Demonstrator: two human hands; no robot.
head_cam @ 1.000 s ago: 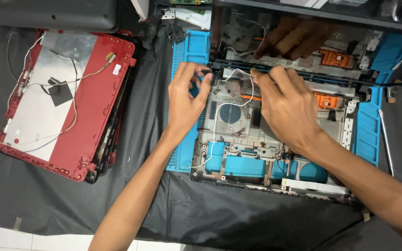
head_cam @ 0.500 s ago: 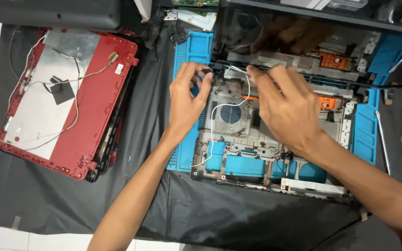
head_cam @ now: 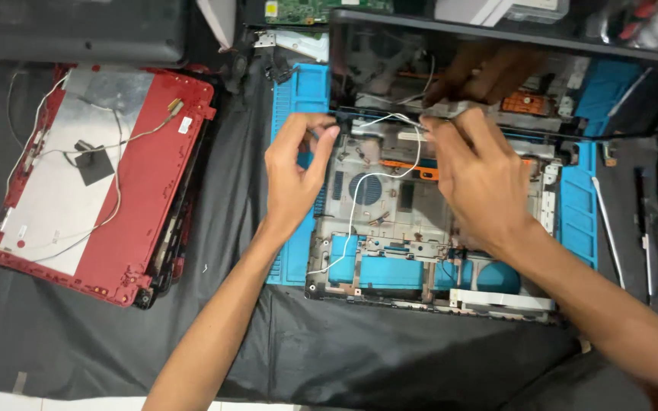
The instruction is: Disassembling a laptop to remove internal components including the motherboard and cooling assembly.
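The left hand [head_cam: 295,171] is sitting at the centre of the frame, its thumb and fingers pinching together at the left hinge corner of the opened laptop base [head_cam: 390,221]; whether they are gripping the thin white cable [head_cam: 359,199] there or only the hinge edge cannot be told. The right hand [head_cam: 474,183] is lying just right of it, fingers curling down on the hinge strip along the base's upper edge, apparently pressing rather than clamping. The white cable is running between the two hands, then looping down over the fan opening toward the base's lower left corner. The dark glossy screen panel [head_cam: 496,68] is standing up behind the hands, mirroring the fingers. The base is resting on a blue repair mat [head_cam: 576,221], which is lying on a black cloth [head_cam: 344,358]. At the left of the frame a red laptop lid [head_cam: 131,198] is lying face down with its own wires exposed.
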